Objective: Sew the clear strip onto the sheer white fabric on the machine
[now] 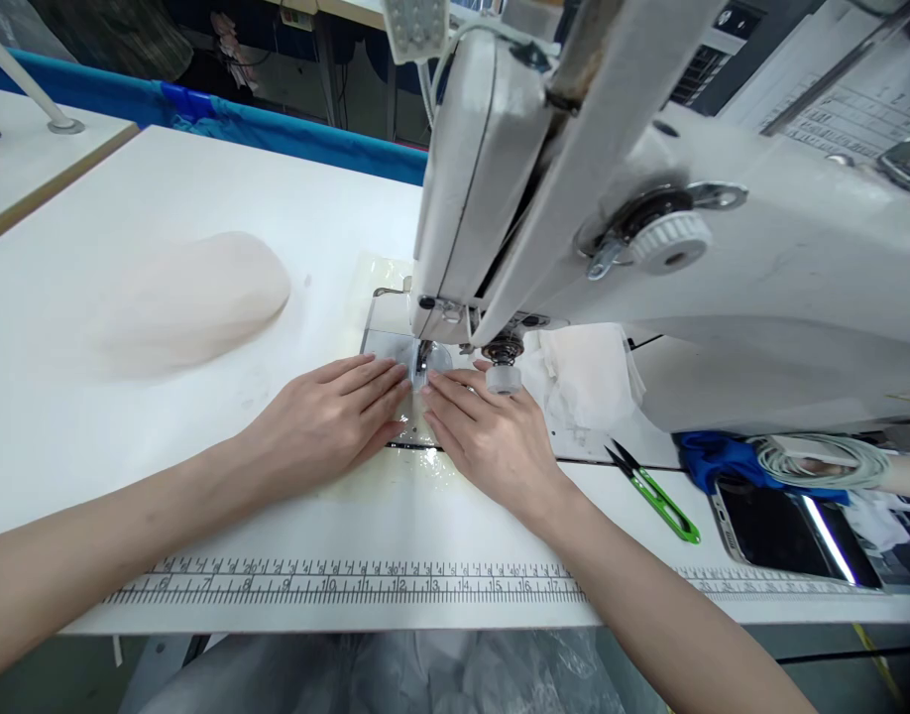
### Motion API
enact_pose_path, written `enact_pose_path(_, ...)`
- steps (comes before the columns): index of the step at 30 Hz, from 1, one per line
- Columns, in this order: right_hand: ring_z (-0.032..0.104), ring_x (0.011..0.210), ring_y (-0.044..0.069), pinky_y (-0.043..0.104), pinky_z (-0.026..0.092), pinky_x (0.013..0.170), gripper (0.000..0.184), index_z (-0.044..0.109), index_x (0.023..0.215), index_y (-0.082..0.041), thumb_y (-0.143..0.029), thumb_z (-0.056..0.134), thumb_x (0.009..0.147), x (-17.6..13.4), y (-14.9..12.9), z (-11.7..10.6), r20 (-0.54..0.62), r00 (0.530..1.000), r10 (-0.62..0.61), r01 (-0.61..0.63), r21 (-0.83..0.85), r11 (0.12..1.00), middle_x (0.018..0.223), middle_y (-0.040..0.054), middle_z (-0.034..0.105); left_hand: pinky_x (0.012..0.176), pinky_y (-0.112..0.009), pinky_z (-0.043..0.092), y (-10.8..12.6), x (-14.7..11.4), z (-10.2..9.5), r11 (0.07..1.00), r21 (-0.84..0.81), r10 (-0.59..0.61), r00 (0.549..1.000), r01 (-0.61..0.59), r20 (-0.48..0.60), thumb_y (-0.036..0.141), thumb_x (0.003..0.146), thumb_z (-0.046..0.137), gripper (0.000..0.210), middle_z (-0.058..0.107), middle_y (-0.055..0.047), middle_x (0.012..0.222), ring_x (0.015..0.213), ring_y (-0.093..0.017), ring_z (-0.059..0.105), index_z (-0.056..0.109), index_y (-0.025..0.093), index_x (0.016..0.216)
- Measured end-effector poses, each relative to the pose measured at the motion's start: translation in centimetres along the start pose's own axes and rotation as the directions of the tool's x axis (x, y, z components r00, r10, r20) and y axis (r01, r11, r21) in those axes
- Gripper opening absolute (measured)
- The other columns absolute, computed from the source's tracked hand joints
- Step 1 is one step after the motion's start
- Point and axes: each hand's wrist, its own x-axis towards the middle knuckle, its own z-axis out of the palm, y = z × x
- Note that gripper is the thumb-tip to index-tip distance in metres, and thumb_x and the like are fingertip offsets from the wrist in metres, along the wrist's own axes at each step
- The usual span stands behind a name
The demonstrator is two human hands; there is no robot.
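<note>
My left hand (pixel 341 412) lies with its fingers stretched out on the sewing machine's metal plate (pixel 391 315), just left of the presser foot (pixel 422 359). On the other side of the foot, my right hand (pixel 492 426) rests flat, its fingertips close to those of the left. Whether a thin piece lies under my fingers I cannot make out. The machine head (pixel 474 169) stands above both hands, and its white knob (pixel 504 378) partly covers the right one. A rounded pale pink fabric piece (pixel 202 297), blurred at its left, is on the table to the left.
Pale folded cloth (pixel 589 372) lies under the machine arm. Green-handled thread snips (pixel 655 491), a phone (pixel 789 531) and a coil of pale cord (pixel 823 458) are at the right. A ruler strip (pixel 366 582) runs along the front edge; blue cloth (pixel 298 127) hangs behind the table.
</note>
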Motion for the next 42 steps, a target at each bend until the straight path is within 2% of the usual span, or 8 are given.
enact_pose_path(25,0.065,0.096,0.021,0.041,0.042,0.100,0.026,0.071,0.108,-0.016,-0.030,0.051,0.097,0.2,0.5,-0.1,0.007,0.999,0.054,-0.054,-0.057,0.997,0.101,0.0054,0.075,0.102,-0.044,0.049,-1.5,0.5,1.0,0.990,-0.018,-0.139,0.989,0.140,0.053,0.040,0.098,0.045,0.046,0.064,-0.013,0.127,0.120,-0.029,0.059,0.059,0.007,0.127)
enact_pose_path(30,0.067,0.091,0.020,0.039,0.047,0.094,0.025,0.070,0.111,-0.015,-0.024,0.052,0.096,0.1,0.4,-0.5,-0.017,0.998,0.065,-0.065,-0.006,0.998,0.099,0.0062,0.075,0.077,-0.042,0.056,-1.3,0.5,0.4,0.974,0.059,-0.222,0.974,0.220,0.037,0.037,0.097,0.047,0.038,0.068,-0.015,0.112,0.104,-0.030,0.064,0.063,0.009,0.119)
enact_pose_path(32,0.067,0.094,0.020,0.037,0.050,0.090,0.028,0.067,0.117,-0.015,-0.015,0.048,0.095,0.1,0.1,-0.7,0.000,0.998,0.062,-0.062,0.076,0.995,0.108,0.0071,0.073,0.064,-0.037,0.053,-0.7,0.4,-0.2,0.990,0.056,-0.132,0.991,0.130,0.034,0.036,0.096,0.050,0.032,0.069,-0.012,0.094,0.085,-0.026,0.066,0.068,0.011,0.106)
enact_pose_path(34,0.063,0.107,0.020,0.037,0.052,0.089,0.037,0.063,0.123,-0.016,-0.007,0.044,0.093,0.3,-0.2,-0.8,0.059,0.998,0.009,-0.020,0.190,0.982,0.123,0.0079,0.067,0.061,-0.032,0.051,0.1,0.1,-0.9,0.995,-0.018,0.097,0.995,-0.098,-0.015,0.035,0.095,0.052,0.027,0.068,-0.007,0.085,0.076,-0.020,0.064,0.070,0.015,0.092)
enact_pose_path(36,0.057,0.119,0.021,0.037,0.052,0.093,0.038,0.063,0.122,-0.017,-0.006,0.042,0.092,0.4,-0.5,-0.8,0.103,0.988,-0.113,0.075,0.312,0.947,0.130,0.0071,0.063,0.060,-0.029,0.049,0.7,-0.3,-1.6,0.952,-0.069,0.290,0.950,-0.300,-0.119,0.034,0.095,0.053,0.024,0.070,-0.004,0.087,0.078,-0.017,0.064,0.069,0.019,0.085)
enact_pose_path(37,0.056,0.121,0.020,0.037,0.051,0.096,0.036,0.064,0.118,-0.018,-0.006,0.042,0.093,0.4,-0.6,-0.8,0.098,0.981,-0.170,0.123,0.366,0.922,0.128,0.0063,0.064,0.058,-0.027,0.048,0.8,-0.4,-1.9,0.944,-0.063,0.308,0.934,-0.323,-0.179,0.032,0.094,0.054,0.020,0.071,-0.001,0.088,0.078,-0.015,0.065,0.069,0.021,0.085)
enact_pose_path(39,0.060,0.114,0.018,0.037,0.048,0.101,0.032,0.068,0.106,-0.019,-0.005,0.043,0.092,0.3,-0.5,-0.7,0.043,0.974,-0.220,0.179,0.447,0.876,0.118,0.0033,0.070,0.053,-0.026,0.044,0.7,-0.6,-2.2,0.982,-0.027,0.177,0.955,-0.189,-0.237,0.029,0.093,0.055,0.015,0.071,0.001,0.087,0.072,-0.013,0.065,0.068,0.024,0.089)
enact_pose_path(42,0.067,0.087,0.014,0.035,0.051,0.090,0.036,0.068,0.082,-0.021,0.002,0.041,0.087,0.0,-0.1,-0.8,-0.012,0.988,-0.155,0.139,0.516,0.845,0.089,-0.0023,0.075,0.043,-0.028,0.033,-0.1,-0.5,-2.2,0.985,0.034,-0.165,0.981,0.169,-0.104,0.036,0.092,0.055,0.020,0.071,-0.002,0.085,0.062,-0.015,0.062,0.067,0.019,0.093)
